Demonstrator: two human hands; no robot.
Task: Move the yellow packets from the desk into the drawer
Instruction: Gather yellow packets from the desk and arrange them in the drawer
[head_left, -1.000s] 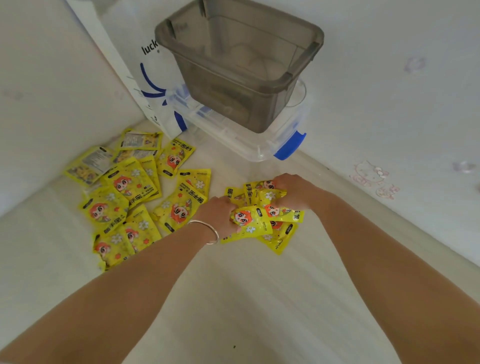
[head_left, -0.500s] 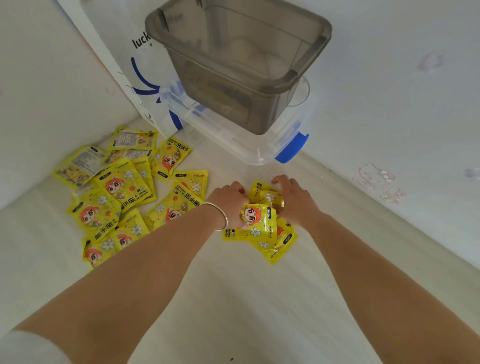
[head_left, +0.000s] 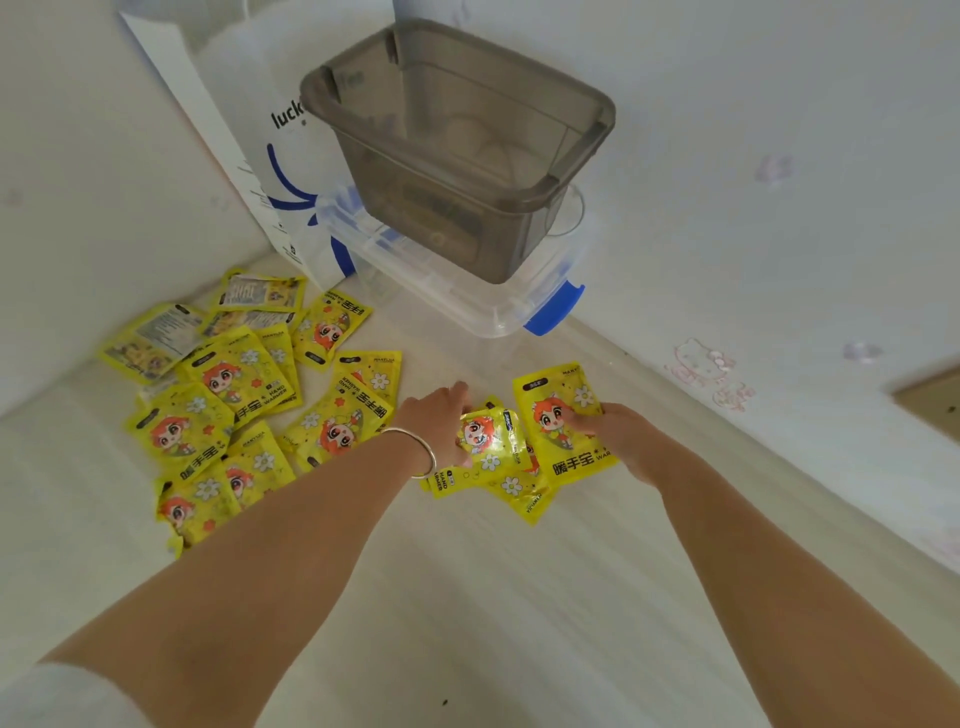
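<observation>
A single yellow packet (head_left: 563, 415) has been pulled up out of the small gathered bundle (head_left: 493, 457) since half a second ago, when both hands were closed in over that bundle; it is now held face-up by the right hand (head_left: 615, 434), with the thumb pressed on its front and the fingers hidden behind it. The left hand (head_left: 439, 423), marked by a silver bangle (head_left: 418, 449) at the wrist, is curled over the rest of the bundle, which lies on the desk (head_left: 493, 597) between the two hands and partly beneath the left one. The larger spread of yellow packets (head_left: 239, 400) is left untouched, well to the outside of the left hand. No drawer can be seen; only a grey bin (head_left: 467, 150) stacked on a clear box (head_left: 467, 301) stands beyond the hands, beside a white paper bag (head_left: 249, 145). The change is judged to mean that collecting and stacking is under way: nothing has yet been carried off, and most of the task remains.
</observation>
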